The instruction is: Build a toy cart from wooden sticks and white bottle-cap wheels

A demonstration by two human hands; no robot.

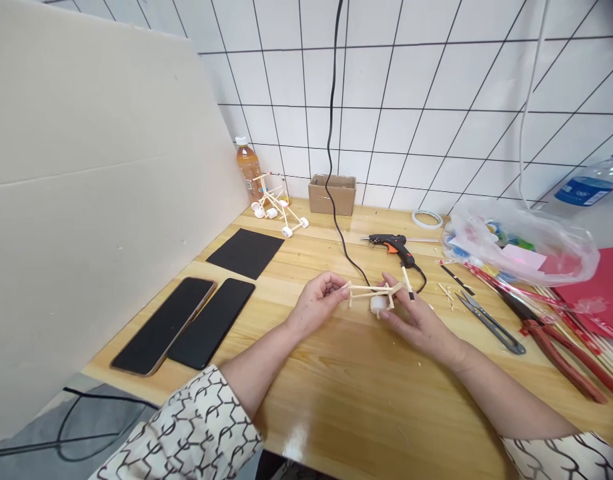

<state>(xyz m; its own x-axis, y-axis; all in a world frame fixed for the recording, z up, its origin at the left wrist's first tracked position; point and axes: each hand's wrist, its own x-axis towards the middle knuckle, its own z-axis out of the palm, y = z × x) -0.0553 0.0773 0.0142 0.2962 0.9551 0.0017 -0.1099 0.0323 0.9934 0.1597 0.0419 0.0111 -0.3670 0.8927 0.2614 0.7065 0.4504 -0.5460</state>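
Between my two hands is a small frame of pale wooden sticks [370,291] with a white wheel-like cylinder [379,305] under its right part. My left hand [320,299] pinches the frame's left end between thumb and fingers. Around the right end curl the fingers and thumb of my right hand [415,321]; a short stick with a black band stands up there. Behind my right hand lies a black hot glue gun [393,245] with an orange trigger. A finished-looking stick model with white wheels [279,207] stands at the back left.
Two dark phones [163,327] and a black square sheet [246,253] lie at left. A cardboard box [332,195], tea bottle [248,167] and tape roll [427,219] line the back. At right are thread snips [492,323], red-handled pliers [561,357], stick bundles and a plastic bag [521,240]. A black cable crosses the middle.
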